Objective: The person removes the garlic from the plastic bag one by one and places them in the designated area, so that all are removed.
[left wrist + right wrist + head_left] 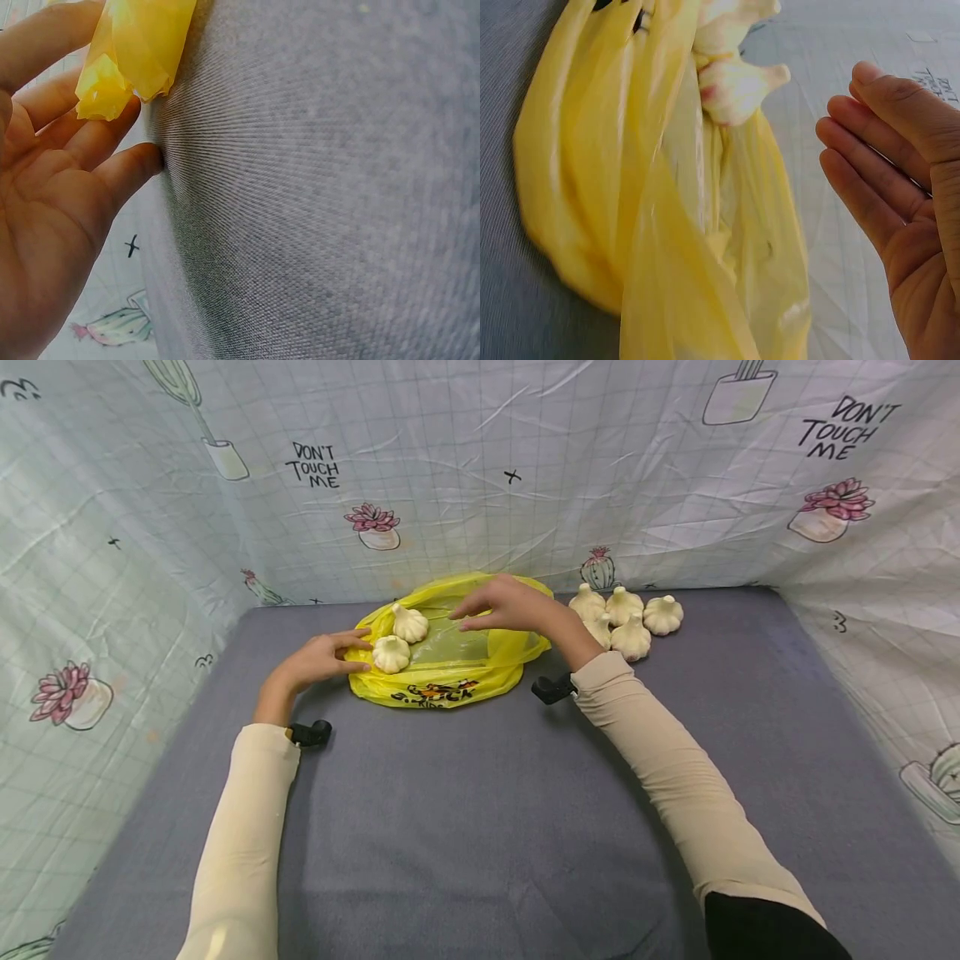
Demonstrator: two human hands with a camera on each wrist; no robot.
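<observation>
A yellow plastic bag [465, 685] with black print lies spread open on its side at the back of the table. Two white garlic bulbs, a rear one [410, 623] and a front one [392, 654], sit at its left end; both also show in the right wrist view, the nearer bulb [735, 90] with a pinkish patch. My left hand [318, 658] rests with loosely spread fingers against the bag's left edge, beside the bulbs. Over the right part of the bag hovers my right hand [510, 603], fingers extended and nothing in them.
Several more garlic bulbs [632, 637] are clustered at the back right, just behind my right forearm. Grey cloth [450, 827] covers the table. A patterned white curtain [465, 485] rises along the back and sides.
</observation>
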